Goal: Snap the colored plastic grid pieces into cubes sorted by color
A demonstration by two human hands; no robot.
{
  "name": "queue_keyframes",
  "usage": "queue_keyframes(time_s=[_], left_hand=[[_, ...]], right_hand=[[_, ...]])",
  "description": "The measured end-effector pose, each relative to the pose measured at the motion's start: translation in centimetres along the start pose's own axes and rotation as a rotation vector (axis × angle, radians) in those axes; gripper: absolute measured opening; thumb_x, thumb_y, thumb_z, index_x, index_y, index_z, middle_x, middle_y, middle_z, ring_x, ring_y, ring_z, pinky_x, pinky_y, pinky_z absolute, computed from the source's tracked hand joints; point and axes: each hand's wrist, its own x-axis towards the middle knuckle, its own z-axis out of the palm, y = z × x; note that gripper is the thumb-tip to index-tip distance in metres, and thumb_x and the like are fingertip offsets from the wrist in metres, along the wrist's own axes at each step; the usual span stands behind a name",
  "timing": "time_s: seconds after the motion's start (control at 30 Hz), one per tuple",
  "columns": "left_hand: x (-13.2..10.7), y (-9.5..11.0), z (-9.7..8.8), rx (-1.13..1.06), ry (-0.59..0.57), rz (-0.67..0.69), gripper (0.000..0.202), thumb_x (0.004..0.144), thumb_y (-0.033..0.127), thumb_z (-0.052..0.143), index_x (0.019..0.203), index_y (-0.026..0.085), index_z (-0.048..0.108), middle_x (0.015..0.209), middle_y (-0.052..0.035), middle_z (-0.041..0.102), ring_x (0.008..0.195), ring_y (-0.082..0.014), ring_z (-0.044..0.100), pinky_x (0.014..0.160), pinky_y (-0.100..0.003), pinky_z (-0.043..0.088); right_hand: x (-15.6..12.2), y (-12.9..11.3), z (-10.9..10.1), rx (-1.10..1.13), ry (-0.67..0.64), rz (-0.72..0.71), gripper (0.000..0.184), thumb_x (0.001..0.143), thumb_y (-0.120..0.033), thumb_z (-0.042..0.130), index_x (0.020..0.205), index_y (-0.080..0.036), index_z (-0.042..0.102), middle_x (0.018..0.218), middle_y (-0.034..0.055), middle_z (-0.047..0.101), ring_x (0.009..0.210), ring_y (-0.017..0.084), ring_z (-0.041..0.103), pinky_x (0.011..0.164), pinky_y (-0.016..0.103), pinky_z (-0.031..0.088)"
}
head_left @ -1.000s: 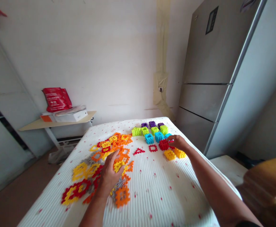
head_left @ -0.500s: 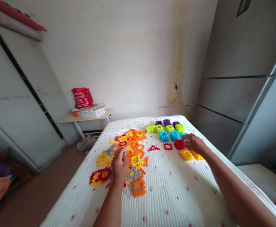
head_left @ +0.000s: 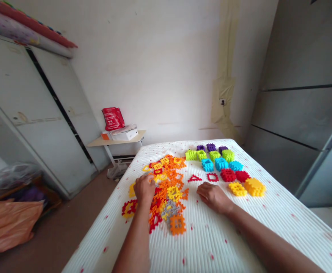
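Evidently, piece-picking appears in hand: left hand [head_left: 145,187] at the mixed pile [head_left: 171,184], right hand [head_left: 214,198] near the red triangle [head_left: 194,178], fingers of both curled, holds indeterminable; any fresh pick calls for parted fingers.

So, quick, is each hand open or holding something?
Left hand: curled over the loose pieces; grip can't be told.
Right hand: curled near the red triangle; grip can't be told.

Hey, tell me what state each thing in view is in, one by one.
Mixed pieces: jumbled heap
Left hand: over the mixed pieces, grip hidden
Right hand: loosely curled, grip unclear
Stacks: sorted in rows by colour
Red triangle: flat, unstacked
Red square: flat, unstacked
Fridge: visible doors look shut
Red bag: standing upright
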Motion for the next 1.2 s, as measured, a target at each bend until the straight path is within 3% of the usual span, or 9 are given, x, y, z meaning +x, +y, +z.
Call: queue_keyframes(time_s=[0.13,0.4,0.67,0.73,0.83,1.0,1.1,1.2], left_hand=[[2.5,1.7,0.9,0.163,-0.179,0.056,0.027,0.077,0.021,0.048,0.095,0.025,0.068,0.107,-0.0092,0.064,0.101,-0.0273,0.053,0.08,-0.04,0.04],[4.9,2.2,3.4,0.263,-0.26,0.047,0.025,0.076,0.018,0.045,0.085,0.019,0.068,0.098,-0.0138,0.065,0.1,-0.0287,0.052,0.082,-0.043,0.035],[4.7,2.6,1.4,0.259,-0.206,0.074,0.03,0.08,0.023,0.039,0.09,0.016,0.067,0.098,-0.016,0.065,0.097,-0.0305,0.056,0.078,-0.043,0.04],[4.4,2.6,0.7,0.135,-0.161,0.032,0.03,0.08,0.026,0.041,0.091,0.018,0.067,0.096,-0.0139,0.066,0.091,-0.0293,0.059,0.073,-0.04,0.043],[3.0,2.8,0.2,-0.226,-0.105,-0.09,0.028,0.075,0.031,0.047,0.088,0.019,0.068,0.09,-0.0097,0.07,0.082,-0.0254,0.063,0.072,-0.035,0.047],[-1.4,5.2,0.2,-0.833,-0.1,-0.224,0.034,0.067,0.037,0.056,0.088,0.013,0.069,0.082,-0.0071,0.071,0.079,-0.0219,0.064,0.075,-0.031,0.049],[-3.5,7.1,0.3,-1.016,-0.169,-0.291,0.039,0.064,0.039,0.06,0.09,0.012,0.068,0.079,-0.0071,0.071,0.073,-0.0201,0.064,0.068,-0.029,0.05],[-4.5,8.3,0.5,-1.102,-0.231,-0.299,0.039,0.062,0.04,0.062,0.087,0.011,0.069,0.073,-0.0066,0.07,0.068,-0.0194,0.064,0.064,-0.029,0.05]], right_hand=[[-0.3,-0.2,1.0,-0.024,-0.052,-0.046,0.027,0.089,-0.016,0.038,0.07,-0.018,0.057,0.074,0.0051,0.06,0.072,0.015,0.052,0.064,0.026,0.041],[-0.4,-0.2,1.5,-0.033,-0.032,-0.039,0.024,0.088,-0.016,0.04,0.07,-0.019,0.056,0.076,0.0039,0.06,0.074,0.015,0.052,0.065,0.026,0.041],[-0.4,-0.3,0.8,0.021,-0.029,-0.009,0.027,0.091,-0.028,0.039,0.077,-0.02,0.06,0.072,0.0042,0.059,0.066,0.015,0.05,0.06,0.025,0.041],[-0.4,-0.2,0.8,0.049,-0.012,0.006,0.024,0.09,-0.03,0.041,0.08,-0.02,0.061,0.072,0.0036,0.059,0.065,0.015,0.05,0.058,0.025,0.04],[-0.4,0.0,1.1,0.04,-0.015,0.01,0.022,0.089,-0.029,0.043,0.079,-0.019,0.061,0.074,0.0042,0.06,0.066,0.014,0.051,0.058,0.025,0.04],[-0.3,0.1,1.4,0.051,-0.018,0.07,0.016,0.085,-0.02,0.045,0.077,-0.018,0.059,0.077,0.0047,0.062,0.073,0.014,0.055,0.064,0.024,0.044],[-0.3,0.0,1.1,0.161,0.126,0.15,0.014,0.084,-0.018,0.047,0.088,-0.018,0.06,0.087,0.0064,0.064,0.08,0.015,0.058,0.069,0.025,0.047],[0.0,-0.1,0.7,0.295,0.316,0.196,0.021,0.085,-0.028,0.05,0.101,-0.018,0.058,0.099,0.0091,0.063,0.089,0.017,0.059,0.075,0.029,0.049]])
